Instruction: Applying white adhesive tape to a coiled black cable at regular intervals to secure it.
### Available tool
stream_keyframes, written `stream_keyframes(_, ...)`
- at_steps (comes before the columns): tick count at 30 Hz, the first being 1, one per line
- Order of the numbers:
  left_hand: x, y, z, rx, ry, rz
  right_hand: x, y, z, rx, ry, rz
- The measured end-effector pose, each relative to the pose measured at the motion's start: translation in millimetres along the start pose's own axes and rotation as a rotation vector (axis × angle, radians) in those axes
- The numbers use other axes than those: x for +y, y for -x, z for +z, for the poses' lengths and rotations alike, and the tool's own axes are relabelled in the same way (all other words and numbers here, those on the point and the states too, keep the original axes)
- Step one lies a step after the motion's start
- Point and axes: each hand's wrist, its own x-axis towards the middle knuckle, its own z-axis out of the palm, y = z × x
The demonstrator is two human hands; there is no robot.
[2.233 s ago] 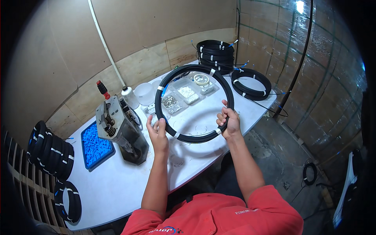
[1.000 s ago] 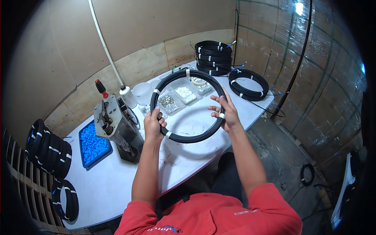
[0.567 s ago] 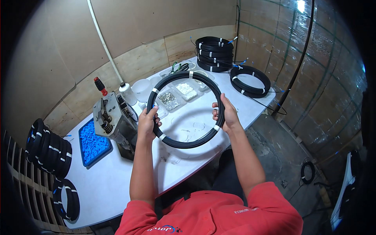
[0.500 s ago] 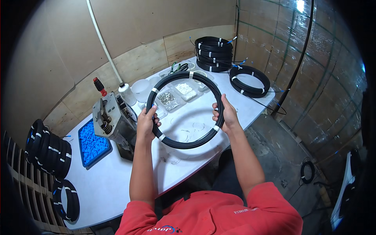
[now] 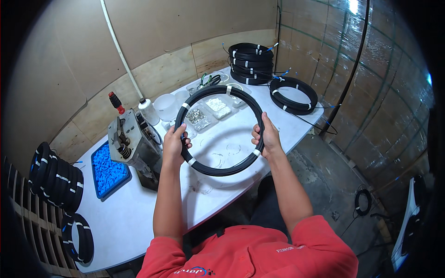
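Observation:
A coil of black cable (image 5: 219, 172), bound at intervals with white bands, is held up over the white table (image 5: 125, 227). My left hand (image 5: 175, 144) is closed round its left side, thumb on the near face. On the opposite side my right hand (image 5: 268, 137) grips the coil, with its fingers curled inside the ring. Through the ring show clear boxes of small metal parts (image 5: 196, 118) and white parts (image 5: 218, 107).
Left of my arms stand a grey bench machine (image 5: 132, 143) and a blue tray (image 5: 109, 171) of blue pieces. Stacked coils (image 5: 252, 65) and a lower coil (image 5: 294, 96) occupy the far right. More coils (image 5: 55, 180) are at the left edge. A white bottle (image 5: 148, 111) stands behind the machine.
The coil is still between both hands, tilted very slightly differently. The surroundings have shifted a little leftward in view.

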Motion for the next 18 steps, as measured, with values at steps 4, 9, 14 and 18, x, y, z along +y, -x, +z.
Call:
stream_keyframes(4, -5, -9, -6, -0.023, 0.017, -0.035, -2, 5, 1, -0.063, 0.031, -0.02)
stream_keyframes(9, -8, -11, -8, -0.078, -0.055, 0.028, 0, 6, -9, -0.126, -0.023, -0.052)
stream_keyframes(14, -23, -6, -11, -0.039, 0.135, 0.26, 11, 8, -11, -0.141, -0.241, -0.119)
stream_keyframes(18, -76, 19, -4, 0.178, 0.33, 0.166, 35, 1, -11, -0.105, -0.378, -0.201)
